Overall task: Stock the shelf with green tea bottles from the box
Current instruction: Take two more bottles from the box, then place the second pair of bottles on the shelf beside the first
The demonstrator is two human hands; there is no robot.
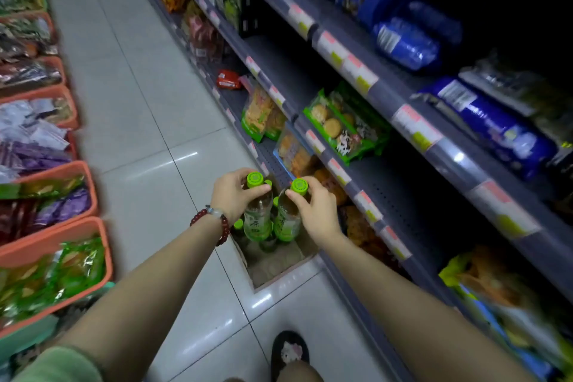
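An open cardboard box (280,267) stands on the floor against the shelf unit. My left hand (234,194) grips the neck of one green tea bottle (257,220), which has a green cap and green label. My right hand (316,211) grips the neck of a second green tea bottle (286,222) beside it. Both bottles are upright and lifted above the box. More green-capped bottles (238,224) remain in the box, mostly hidden behind the two held ones. The grey shelf (400,195) to the right has a bare stretch of perforated board.
Snack bags (344,124) lie on the middle shelf, blue packs (493,127) on the shelf above. Orange bins of packets (62,257) line the aisle's left side. White tiled floor runs between. My slippered foot (290,350) is near the bottom edge.
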